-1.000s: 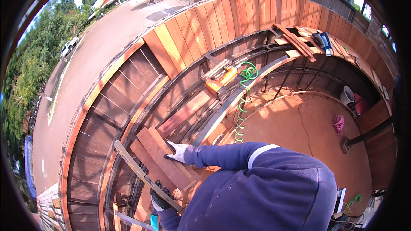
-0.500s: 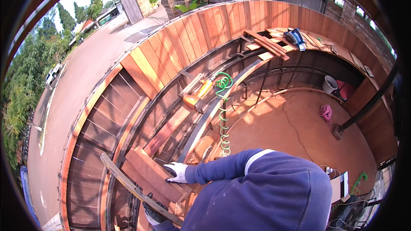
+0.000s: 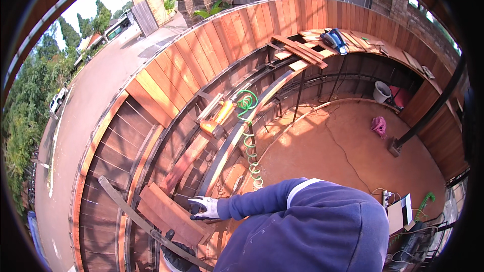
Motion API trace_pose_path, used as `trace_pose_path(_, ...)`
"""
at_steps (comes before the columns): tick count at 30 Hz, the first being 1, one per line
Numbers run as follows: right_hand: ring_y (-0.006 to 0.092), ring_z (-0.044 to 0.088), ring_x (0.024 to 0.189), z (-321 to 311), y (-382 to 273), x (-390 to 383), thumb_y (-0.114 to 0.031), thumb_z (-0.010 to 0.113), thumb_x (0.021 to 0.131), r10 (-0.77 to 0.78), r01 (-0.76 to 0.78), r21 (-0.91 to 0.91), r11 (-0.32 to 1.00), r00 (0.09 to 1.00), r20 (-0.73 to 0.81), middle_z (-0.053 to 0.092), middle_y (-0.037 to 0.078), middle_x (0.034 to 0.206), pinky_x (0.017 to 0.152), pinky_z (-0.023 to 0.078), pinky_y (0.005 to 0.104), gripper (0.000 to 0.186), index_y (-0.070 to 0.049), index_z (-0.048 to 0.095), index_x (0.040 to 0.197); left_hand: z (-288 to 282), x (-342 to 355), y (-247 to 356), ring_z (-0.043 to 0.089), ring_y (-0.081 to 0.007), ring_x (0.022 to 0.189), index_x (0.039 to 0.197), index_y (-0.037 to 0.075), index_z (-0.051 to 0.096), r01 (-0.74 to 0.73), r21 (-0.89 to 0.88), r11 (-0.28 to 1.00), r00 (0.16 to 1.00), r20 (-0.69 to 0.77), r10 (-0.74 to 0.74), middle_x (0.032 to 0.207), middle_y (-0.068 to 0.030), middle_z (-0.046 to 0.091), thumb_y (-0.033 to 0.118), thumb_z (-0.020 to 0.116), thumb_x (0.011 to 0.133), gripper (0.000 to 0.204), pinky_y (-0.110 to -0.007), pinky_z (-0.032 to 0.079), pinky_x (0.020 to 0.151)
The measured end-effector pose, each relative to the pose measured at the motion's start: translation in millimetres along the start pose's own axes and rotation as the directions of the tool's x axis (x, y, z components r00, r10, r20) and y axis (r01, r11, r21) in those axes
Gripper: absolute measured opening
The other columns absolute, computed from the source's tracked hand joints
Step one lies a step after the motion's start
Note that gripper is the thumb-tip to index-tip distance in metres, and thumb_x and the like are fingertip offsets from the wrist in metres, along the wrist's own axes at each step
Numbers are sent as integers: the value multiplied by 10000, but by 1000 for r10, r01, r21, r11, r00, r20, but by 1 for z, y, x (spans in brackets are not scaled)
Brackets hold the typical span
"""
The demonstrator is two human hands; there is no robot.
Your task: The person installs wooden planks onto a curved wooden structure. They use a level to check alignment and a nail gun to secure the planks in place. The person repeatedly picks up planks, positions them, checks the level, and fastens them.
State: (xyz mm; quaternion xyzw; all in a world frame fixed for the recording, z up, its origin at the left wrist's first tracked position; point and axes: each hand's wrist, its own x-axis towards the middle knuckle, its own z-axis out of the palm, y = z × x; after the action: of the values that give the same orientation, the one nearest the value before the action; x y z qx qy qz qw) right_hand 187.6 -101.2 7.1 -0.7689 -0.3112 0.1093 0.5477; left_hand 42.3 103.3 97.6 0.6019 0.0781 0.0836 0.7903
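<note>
My right hand [image 3: 204, 208], in a white and dark glove, reaches to the edge of the reddish-brown boards [image 3: 164, 205]. Its fingers are apart, and no tool shows in them. At the lower end of the boards is my left hand [image 3: 176, 256], in a dark glove. A long curved strip [image 3: 128, 210] passes across that hand and hides part of its fingers, so its grip is unclear. Beyond the boards, an orange nail gun [image 3: 218, 121] lies on the curved frame, joined to a coiled green air hose [image 3: 248, 138].
Dark curved rails [image 3: 237, 138] support the bench frame. Loose planks [image 3: 300, 50] and a blue power tool [image 3: 335, 40] lie farther along it. Below right, the brown floor [image 3: 312, 148] holds a pink bag [image 3: 378, 126] and a bucket [image 3: 381, 91]. A dark post [image 3: 428, 106] slants at right.
My right hand has come off the top of the boards toward their edge, fingers spreading. The upper board has shifted against the one beside it. The whole view has moved slightly.
</note>
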Motion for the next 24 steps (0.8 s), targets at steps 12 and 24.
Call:
trace_pose_path(12,390,461,1280,-141,-29,-84,-430,840,685,-316,298,110,948,923,222,468,239,1374,1096,366,438,952,-65,394,1443,160,46,28,569,-195,524,1344,-63,399,-408,-74,910,792,468,393,662,-97,568,297,494,998,509,-297,517,447)
trace_pose_path(24,387,487,1254,-291,-7,-181,-383,796,685,-310,310,-21,951,951,-9,476,229,1374,1075,388,448,987,-55,322,1487,338,99,-30,535,-225,546,1287,-31,459,-394,-573,719,525,502,687,729,-110,546,407,582,950,567,-323,497,452)
